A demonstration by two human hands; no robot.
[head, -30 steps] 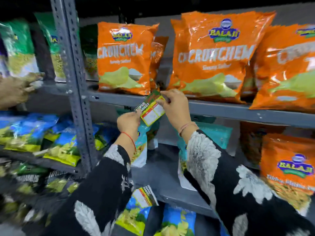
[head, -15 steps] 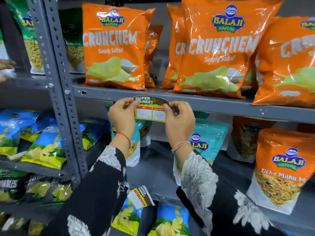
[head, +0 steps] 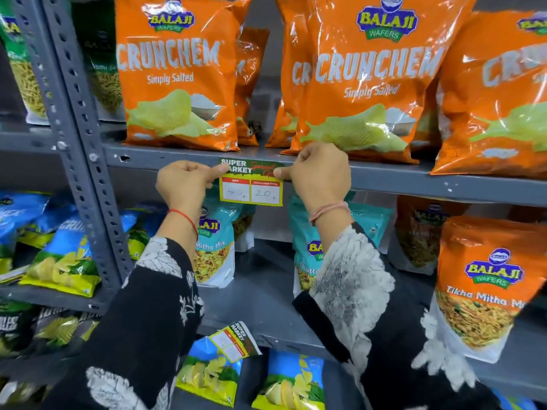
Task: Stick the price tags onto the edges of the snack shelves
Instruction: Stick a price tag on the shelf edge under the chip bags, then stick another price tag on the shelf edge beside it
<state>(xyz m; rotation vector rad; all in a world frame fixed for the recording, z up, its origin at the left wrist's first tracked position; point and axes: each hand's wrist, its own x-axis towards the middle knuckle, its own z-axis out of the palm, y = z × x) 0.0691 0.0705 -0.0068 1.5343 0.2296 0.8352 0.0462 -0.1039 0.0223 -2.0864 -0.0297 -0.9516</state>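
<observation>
Step in hand: pressing a price tag (head: 251,182) onto the front edge of the upper shelf (head: 384,180), below the orange chip bags (head: 177,75).
Tag position: its dark top band lies flat against the shelf edge; the yellow lower part with the two price boxes hangs below the edge, in front of a teal snack pouch (head: 214,250).
Left hand (head: 185,184): fingers curled together, thumb pressed on the tag's upper left corner.
Right hand (head: 321,173): fingers curled together, thumb pressed on the tag's upper right corner.
Level: the tag's top runs close to parallel with the shelf edge, so it looks straight enough to fix.
Doing it well: I judge the best move is to rub both thumbs inward along the top band so the middle bonds too, then let go one hand at a time.
Risk: only the top band seems to touch metal; a light press could leave it peeling.
Other tag: a second tag (head: 233,340) sits tilted on the lower shelf's edge (head: 296,344).
</observation>
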